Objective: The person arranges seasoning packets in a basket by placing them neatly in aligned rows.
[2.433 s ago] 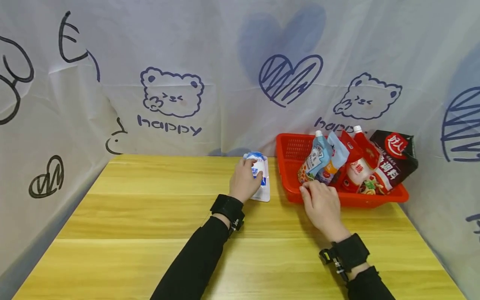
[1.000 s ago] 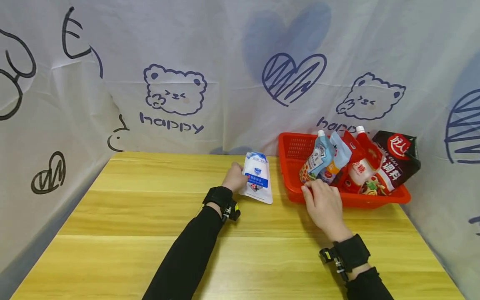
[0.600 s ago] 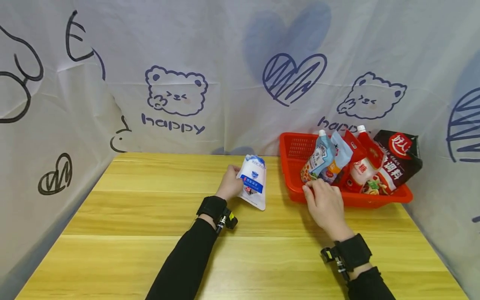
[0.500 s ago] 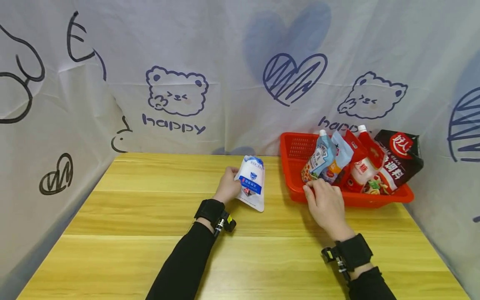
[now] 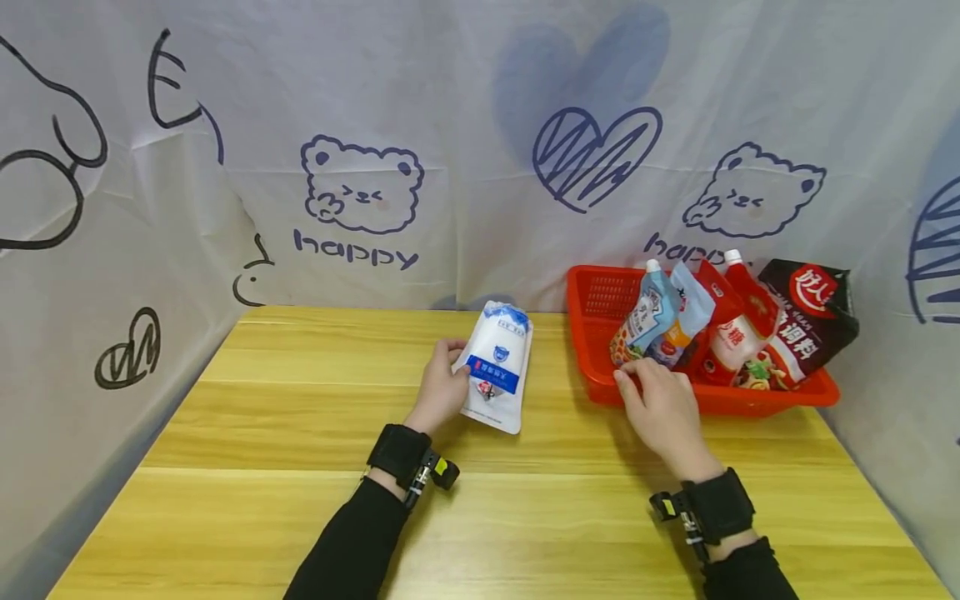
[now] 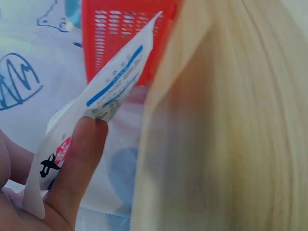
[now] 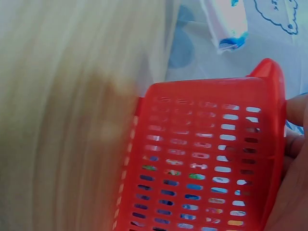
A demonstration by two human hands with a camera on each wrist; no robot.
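My left hand (image 5: 438,385) pinches the left edge of a white pouch with blue print (image 5: 498,367), a flat bag that looks like a salt packet. In the left wrist view the pouch (image 6: 96,103) tilts up between thumb and fingers, off the table. To the right stands a red plastic basket (image 5: 600,292), its near rim gripped by my right hand (image 5: 663,408). The right wrist view has the perforated basket wall (image 7: 202,144) with fingers (image 7: 297,109) hooked over the rim.
Inside the basket lean a light blue spouted pouch (image 5: 645,317), a pale blue bag (image 5: 692,308), a red white-capped pouch (image 5: 735,342) and a black seasoning bag (image 5: 806,317). Behind the wooden table (image 5: 300,433) hangs a white cloth with drawings (image 5: 480,125).
My left hand went from over the lying pouch to its left edge, then lifted it and drew it leftward and nearer. The right hand stays on the basket rim.
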